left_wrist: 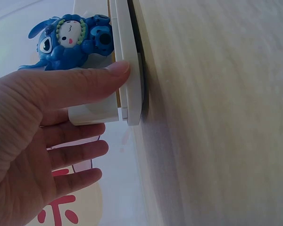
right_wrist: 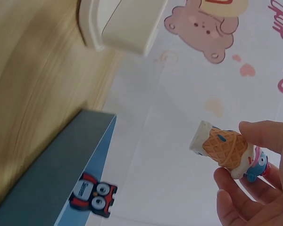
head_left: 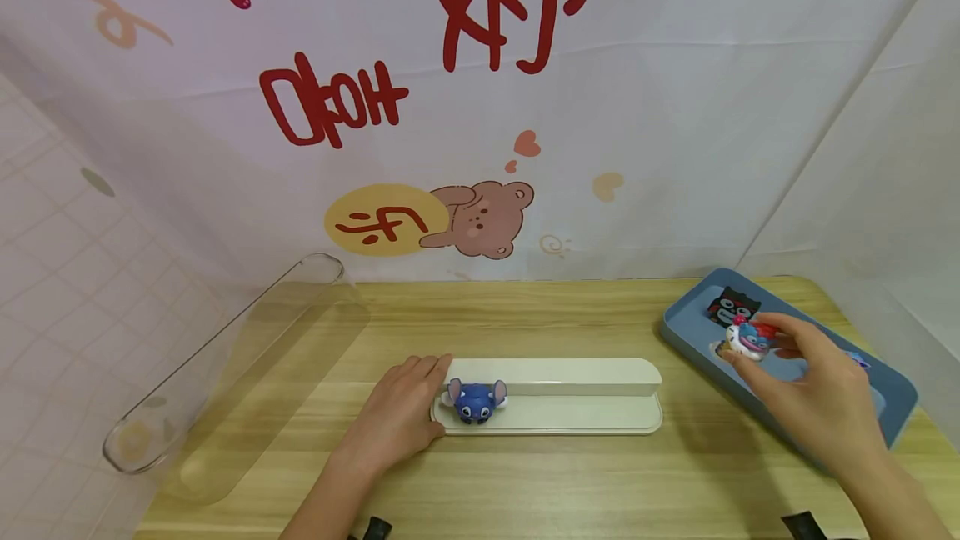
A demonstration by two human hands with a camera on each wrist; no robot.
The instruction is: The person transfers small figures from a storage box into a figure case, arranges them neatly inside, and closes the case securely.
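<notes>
A white two-step display stand (head_left: 555, 415) lies on the table. My left hand (head_left: 401, 411) grips its left end, the thumb (left_wrist: 92, 84) on the front edge and the other fingers toward the back; the index finger is partly hidden. On the lower step, right beside that hand, sits a blue big-eared figurine (head_left: 476, 402) with a white face on its front (left_wrist: 70, 34). Above the blue tray (head_left: 896, 386), my right hand (head_left: 817, 390) pinches an ice-cream-cone figurine (head_left: 748, 340) between thumb and fingers. It has a waffle cone (right_wrist: 226, 147) and a blue character on top.
A long clear cover (head_left: 247, 382) with rounded ends stands at the left of the table. Inside the tray lie a black-and-red owl-like piece (head_left: 731, 307) and a small blue piece (head_left: 857, 359), partly hidden. A printed white cloth (head_left: 660, 107) hangs behind the table.
</notes>
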